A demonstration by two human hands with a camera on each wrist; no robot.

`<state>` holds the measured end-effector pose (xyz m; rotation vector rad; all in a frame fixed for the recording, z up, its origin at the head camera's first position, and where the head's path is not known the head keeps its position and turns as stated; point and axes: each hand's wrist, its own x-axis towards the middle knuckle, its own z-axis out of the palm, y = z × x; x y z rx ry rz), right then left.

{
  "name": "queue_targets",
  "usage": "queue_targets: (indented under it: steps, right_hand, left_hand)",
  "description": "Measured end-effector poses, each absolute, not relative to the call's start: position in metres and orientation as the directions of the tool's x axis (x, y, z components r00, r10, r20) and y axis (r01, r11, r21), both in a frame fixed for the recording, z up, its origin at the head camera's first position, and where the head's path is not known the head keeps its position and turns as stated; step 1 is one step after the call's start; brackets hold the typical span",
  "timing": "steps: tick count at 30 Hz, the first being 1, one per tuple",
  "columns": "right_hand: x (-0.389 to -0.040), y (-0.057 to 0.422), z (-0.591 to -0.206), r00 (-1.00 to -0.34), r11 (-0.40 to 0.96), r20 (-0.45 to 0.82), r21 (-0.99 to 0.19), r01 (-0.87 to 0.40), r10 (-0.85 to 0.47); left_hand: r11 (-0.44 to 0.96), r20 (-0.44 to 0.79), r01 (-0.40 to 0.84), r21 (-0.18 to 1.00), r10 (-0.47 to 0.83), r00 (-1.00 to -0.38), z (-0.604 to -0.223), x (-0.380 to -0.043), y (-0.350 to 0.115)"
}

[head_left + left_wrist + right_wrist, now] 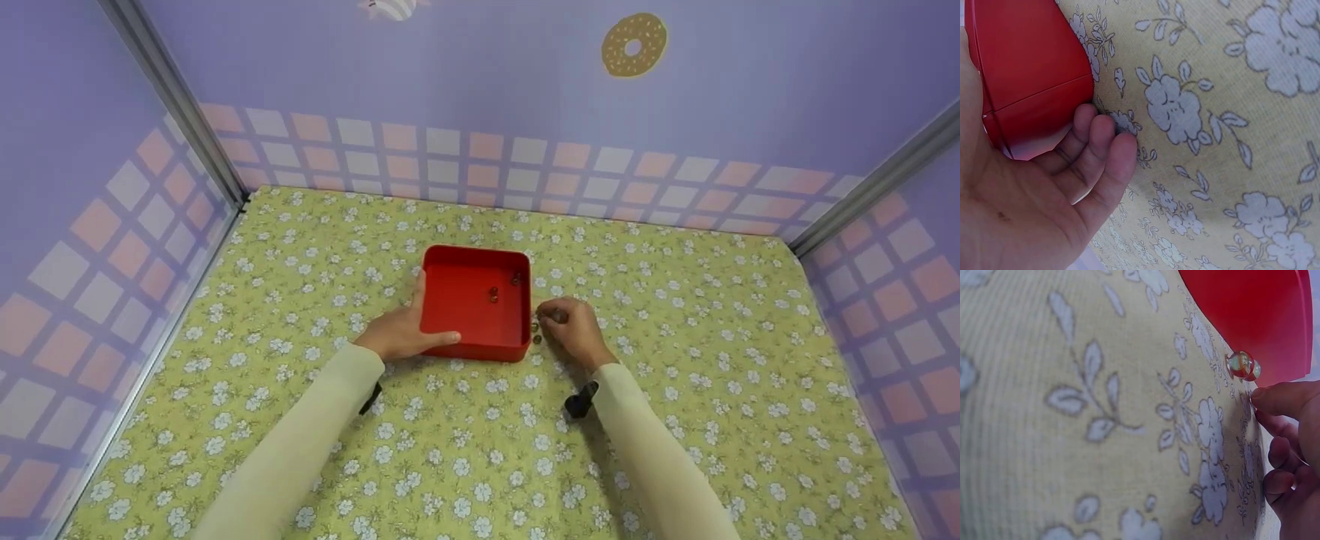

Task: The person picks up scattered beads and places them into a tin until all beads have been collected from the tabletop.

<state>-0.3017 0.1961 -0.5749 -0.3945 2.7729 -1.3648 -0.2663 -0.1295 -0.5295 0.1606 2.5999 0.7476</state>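
A square red box [480, 311] stands open-topped on the flowered cloth. My left hand [397, 330] grips its near left corner, thumb over the front rim and fingers along the left wall. The left wrist view shows those fingers curved by the box's lower edge. Inside the box lie several small glass marbles [493, 295]. Just outside the right wall sit two marbles [1239, 364] on the cloth. My right hand [574, 328] is beside them, its thumb and index fingertips together at the cloth; I cannot tell whether they pinch a marble.
Yellow-green cloth [712, 390] with white flowers covers the table. Purple panels with pink and white squares [484, 176] enclose it at the back and both sides. Metal posts [217, 161] stand in the back corners. Each wrist wears a black camera band [581, 400].
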Motion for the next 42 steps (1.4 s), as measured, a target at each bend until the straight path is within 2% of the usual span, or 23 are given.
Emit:
queue_targets:
  steps: [42]
  right_hand:
    - [-0.2983, 0.1925, -0.5679, -0.980, 0.584, 0.047, -0.797, -0.155, -0.196]
  left_hand:
    - [0.845, -0.364, -0.015, 0.535, 0.215, -0.906, -0.5309, -0.2672, -0.1296]
